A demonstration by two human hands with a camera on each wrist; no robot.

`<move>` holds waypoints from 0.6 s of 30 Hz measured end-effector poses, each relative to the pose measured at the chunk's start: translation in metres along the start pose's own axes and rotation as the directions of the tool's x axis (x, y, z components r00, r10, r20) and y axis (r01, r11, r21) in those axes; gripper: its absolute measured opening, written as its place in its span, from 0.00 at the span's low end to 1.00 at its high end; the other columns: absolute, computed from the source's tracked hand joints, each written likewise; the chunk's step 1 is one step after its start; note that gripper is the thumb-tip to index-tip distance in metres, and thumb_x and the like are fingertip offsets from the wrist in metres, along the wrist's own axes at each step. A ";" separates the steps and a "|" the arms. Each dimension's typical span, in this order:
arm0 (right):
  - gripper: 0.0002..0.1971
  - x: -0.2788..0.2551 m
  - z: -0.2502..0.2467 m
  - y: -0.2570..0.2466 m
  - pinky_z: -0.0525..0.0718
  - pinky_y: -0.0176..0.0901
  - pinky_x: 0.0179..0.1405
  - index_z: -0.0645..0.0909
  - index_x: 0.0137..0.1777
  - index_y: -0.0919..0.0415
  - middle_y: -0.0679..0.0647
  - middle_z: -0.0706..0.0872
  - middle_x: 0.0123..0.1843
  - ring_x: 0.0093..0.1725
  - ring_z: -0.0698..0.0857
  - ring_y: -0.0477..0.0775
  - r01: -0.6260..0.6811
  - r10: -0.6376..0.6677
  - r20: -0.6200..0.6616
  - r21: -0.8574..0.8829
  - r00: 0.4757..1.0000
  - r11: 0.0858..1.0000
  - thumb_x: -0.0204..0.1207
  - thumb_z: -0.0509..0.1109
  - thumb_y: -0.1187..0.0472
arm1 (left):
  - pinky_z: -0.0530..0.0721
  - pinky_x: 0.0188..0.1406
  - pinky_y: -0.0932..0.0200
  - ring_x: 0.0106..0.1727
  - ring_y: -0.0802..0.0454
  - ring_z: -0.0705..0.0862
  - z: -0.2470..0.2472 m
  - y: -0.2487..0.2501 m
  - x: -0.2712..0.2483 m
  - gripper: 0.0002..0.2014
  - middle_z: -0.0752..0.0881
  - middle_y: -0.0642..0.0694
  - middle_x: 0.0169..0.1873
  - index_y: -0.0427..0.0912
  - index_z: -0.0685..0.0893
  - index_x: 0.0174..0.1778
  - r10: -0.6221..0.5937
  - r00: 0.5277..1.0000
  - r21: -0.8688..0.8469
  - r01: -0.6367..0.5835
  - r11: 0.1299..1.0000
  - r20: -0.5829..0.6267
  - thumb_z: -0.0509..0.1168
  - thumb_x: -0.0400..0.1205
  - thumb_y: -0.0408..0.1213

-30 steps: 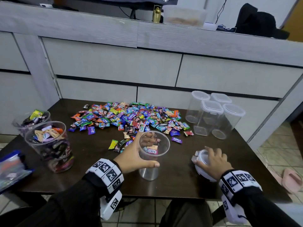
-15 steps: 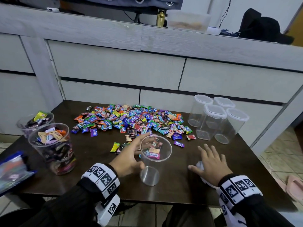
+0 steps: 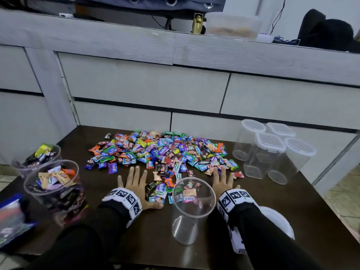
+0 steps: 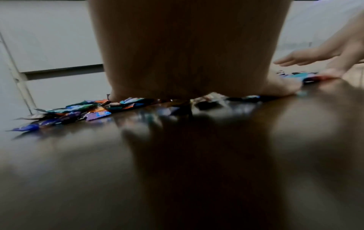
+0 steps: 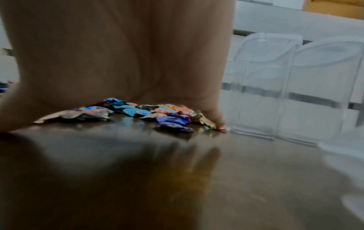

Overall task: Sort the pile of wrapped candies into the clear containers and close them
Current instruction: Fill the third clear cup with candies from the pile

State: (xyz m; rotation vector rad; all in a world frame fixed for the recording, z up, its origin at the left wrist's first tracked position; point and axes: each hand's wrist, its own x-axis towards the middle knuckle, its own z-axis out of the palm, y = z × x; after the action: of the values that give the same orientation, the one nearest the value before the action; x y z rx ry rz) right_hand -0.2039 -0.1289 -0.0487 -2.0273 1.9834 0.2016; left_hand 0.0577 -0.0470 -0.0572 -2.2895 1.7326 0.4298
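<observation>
Head view shows me both flat, empty hands, left hand (image 3: 136, 182) and right hand (image 3: 222, 182), at the candy pile (image 3: 161, 151); two tubs (image 3: 52, 184) filled, open cylinder (image 3: 192, 209) empty, four lidded containers (image 3: 270, 152) untouched.

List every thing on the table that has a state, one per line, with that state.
Open container: upright, lid off, empty.
Loose lid: lying on the table beside the right forearm.
Four lidded containers: upright, closed, empty.
Two left containers: lids off, holding candies.
Candy pile: spread out, unsorted.
Left hand: flat, fingers straight, at the pile's edge.
Right hand: flat, fingers straight, on candies.
</observation>
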 end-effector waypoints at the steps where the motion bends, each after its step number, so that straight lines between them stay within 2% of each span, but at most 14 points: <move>1: 0.65 0.008 0.001 0.000 0.51 0.77 0.76 0.31 0.83 0.48 0.53 0.32 0.85 0.83 0.36 0.67 -0.019 0.019 -0.014 0.006 1.000 1.000 0.59 0.77 0.33 | 0.34 0.79 0.29 0.83 0.43 0.26 0.000 -0.003 0.007 0.72 0.25 0.44 0.82 0.48 0.28 0.83 -0.002 1.000 -0.002 0.002 1.000 0.009 0.58 0.57 0.86; 4: 0.70 0.028 0.003 -0.001 0.50 0.78 0.76 0.31 0.82 0.47 0.53 0.34 0.85 0.83 0.36 0.68 -0.026 0.026 -0.017 -0.006 1.000 1.000 0.54 0.79 0.30 | 0.32 0.78 0.29 0.83 0.42 0.25 -0.001 -0.008 0.027 0.75 0.24 0.45 0.81 0.49 0.25 0.82 0.056 0.998 -0.002 -0.056 0.998 0.022 0.60 0.52 0.87; 7: 0.74 0.046 0.007 -0.004 0.50 0.74 0.78 0.29 0.82 0.47 0.54 0.34 0.85 0.82 0.36 0.69 0.015 -0.015 -0.007 -0.024 1.000 1.000 0.48 0.80 0.28 | 0.34 0.80 0.31 0.83 0.41 0.26 -0.005 -0.003 0.044 0.71 0.22 0.45 0.81 0.49 0.24 0.81 0.123 0.992 -0.016 -0.122 0.992 0.030 0.59 0.58 0.84; 10: 0.74 0.057 0.012 -0.007 0.48 0.70 0.79 0.33 0.82 0.45 0.54 0.38 0.86 0.83 0.41 0.67 0.064 -0.068 -0.088 -0.037 0.994 0.997 0.44 0.78 0.25 | 0.35 0.80 0.32 0.83 0.40 0.26 -0.010 0.007 0.059 0.66 0.22 0.44 0.80 0.50 0.23 0.81 0.161 0.987 0.001 -0.161 0.987 0.013 0.57 0.63 0.82; 13: 0.76 0.064 0.004 -0.009 0.45 0.68 0.79 0.33 0.83 0.47 0.54 0.44 0.86 0.84 0.43 0.67 0.110 -0.114 -0.131 -0.039 0.985 0.993 0.37 0.65 0.14 | 0.34 0.81 0.32 0.81 0.38 0.24 -0.016 0.017 0.071 0.65 0.21 0.43 0.80 0.50 0.23 0.81 0.192 0.981 0.030 -0.191 0.981 -0.039 0.56 0.65 0.82; 15: 0.79 0.070 -0.008 -0.012 0.44 0.69 0.79 0.32 0.82 0.48 0.55 0.39 0.86 0.83 0.39 0.69 0.132 -0.137 -0.107 -0.054 0.985 0.990 0.29 0.56 0.11 | 0.33 0.80 0.32 0.81 0.38 0.23 -0.022 0.023 0.077 0.66 0.20 0.42 0.79 0.50 0.23 0.80 0.213 0.973 0.058 -0.209 0.976 -0.085 0.56 0.64 0.83; 16: 0.79 0.072 -0.013 -0.014 0.44 0.69 0.79 0.31 0.82 0.48 0.56 0.35 0.85 0.82 0.37 0.70 0.140 -0.146 -0.091 -0.068 0.985 0.988 0.31 0.57 0.11 | 0.33 0.80 0.33 0.81 0.38 0.23 -0.025 0.025 0.079 0.66 0.20 0.41 0.79 0.50 0.23 0.80 0.226 0.969 0.071 -0.220 0.973 -0.097 0.56 0.64 0.83; 18: 0.75 0.076 -0.022 -0.022 0.45 0.68 0.79 0.30 0.82 0.49 0.58 0.31 0.84 0.82 0.37 0.72 0.178 -0.183 -0.062 -0.088 0.981 0.980 0.41 0.66 0.15 | 0.36 0.81 0.33 0.82 0.38 0.25 -0.031 0.029 0.082 0.66 0.21 0.42 0.80 0.52 0.24 0.81 0.254 0.963 0.084 -0.247 0.965 -0.093 0.59 0.64 0.82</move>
State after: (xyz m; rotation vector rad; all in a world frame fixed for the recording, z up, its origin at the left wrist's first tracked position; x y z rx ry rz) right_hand -0.1810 -0.2078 -0.0482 -2.2815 1.8441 0.1773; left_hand 0.0531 -0.1395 -0.0588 -2.0844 2.0648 0.2929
